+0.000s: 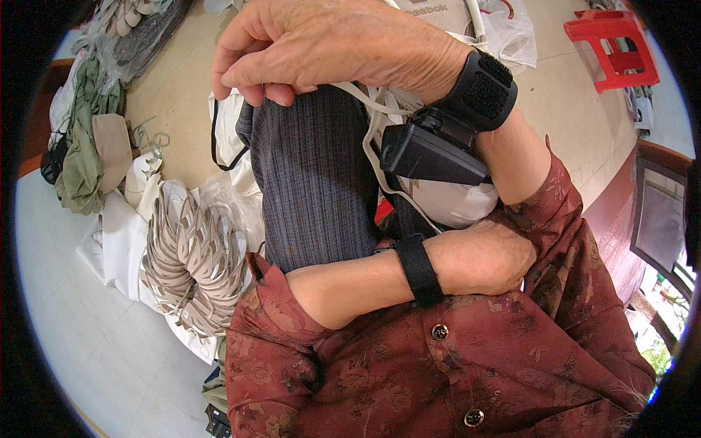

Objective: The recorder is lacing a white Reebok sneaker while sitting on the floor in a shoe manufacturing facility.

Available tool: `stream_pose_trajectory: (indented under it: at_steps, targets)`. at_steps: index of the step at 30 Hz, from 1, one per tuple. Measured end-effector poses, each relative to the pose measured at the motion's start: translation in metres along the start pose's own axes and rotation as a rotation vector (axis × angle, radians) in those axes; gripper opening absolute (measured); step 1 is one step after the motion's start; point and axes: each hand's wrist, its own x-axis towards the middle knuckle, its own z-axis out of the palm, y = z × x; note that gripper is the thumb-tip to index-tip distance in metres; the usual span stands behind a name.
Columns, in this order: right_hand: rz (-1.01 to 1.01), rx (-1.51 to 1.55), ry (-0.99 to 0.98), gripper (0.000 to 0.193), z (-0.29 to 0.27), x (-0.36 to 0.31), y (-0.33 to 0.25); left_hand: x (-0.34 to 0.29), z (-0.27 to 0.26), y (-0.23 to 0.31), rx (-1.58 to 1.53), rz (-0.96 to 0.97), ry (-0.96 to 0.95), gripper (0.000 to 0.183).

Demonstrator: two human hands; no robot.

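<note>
My right hand (307,51) is raised over my dark striped trouser leg (314,175). Its thumb and fingers are closed together in a pinch, and whatever lies between them is too small or hidden to make out. A white cord (367,157) comes out from beneath this hand and runs down beside the knee. My left forearm lies across my lap, with my left hand (482,257) tucked by the right sleeve; its fingers are hidden. A white rounded piece (456,204) sits just beyond the left hand, partly under the black device (434,153) on my right wrist.
On the left lies a bundle of curved beige strips (191,255) over white cloth. Green cloth (91,153) and plastic-wrapped pieces (157,33) are heaped farther off. A red plastic stool (613,47) stands at the far right, and a clear plastic bag (511,36) lies ahead.
</note>
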Motion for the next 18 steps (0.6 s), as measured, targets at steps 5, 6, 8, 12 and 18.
stream_pose_trajectory:
  at_steps: [5,6,8,12,18]
  targets:
    - [0.003,0.010,0.002,0.025,0.0004,-0.0003,0.0003,0.0007,0.0021,-0.0019,-0.004,0.001,-0.009,0.023]
    - [0.003,0.010,0.002,0.025,0.0000,-0.0002,0.0005,0.0009,0.0019,-0.0018,-0.004,0.000,-0.009,0.023]
    - [-0.006,-0.013,-0.009,0.025,-0.0011,0.0004,0.0009,0.0014,0.0013,-0.0014,-0.019,-0.023,-0.040,0.023]
    - [-0.005,-0.032,-0.003,0.024,-0.0007,0.0009,0.0002,-0.0002,0.0015,-0.0016,-0.017,-0.012,-0.025,0.023]
    - [0.003,0.030,0.001,0.023,0.0012,0.0018,0.0024,-0.0008,0.0028,-0.0033,-0.012,0.025,-0.012,0.022]
